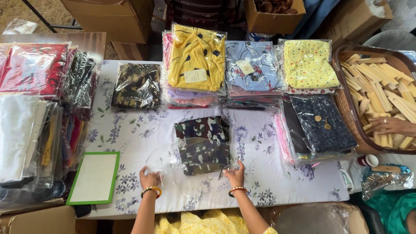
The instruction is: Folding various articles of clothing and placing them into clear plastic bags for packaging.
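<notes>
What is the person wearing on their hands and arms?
Both forearms are bare, with no sleeves showing. The left hand has a gold and orange bangle at the wrist; the right hand has a matching one. No gloves; rings cannot be made out.

Colours and patterns across my packing table

The folded garment (203, 144) between my left hand (149, 178) and right hand (235, 176) is camouflage in green, brown, navy and white, inside a clear bag (167, 162); I wear orange-and-gold bangles (151, 190) on both wrists. The tablecloth (260, 143) is white with purple-blue flowers. A second camouflage pack (136, 85) is darker olive and brown. Behind it lie a yellow top with dark marks (197, 57), a light blue one with red print (249, 65), a pale yellow one with small red dots (308, 64) and a navy speckled one (323, 123). The board (94, 177) is white with a green border. The basket (349, 117) is brown, holding pale wooden pieces (381, 93).
</notes>
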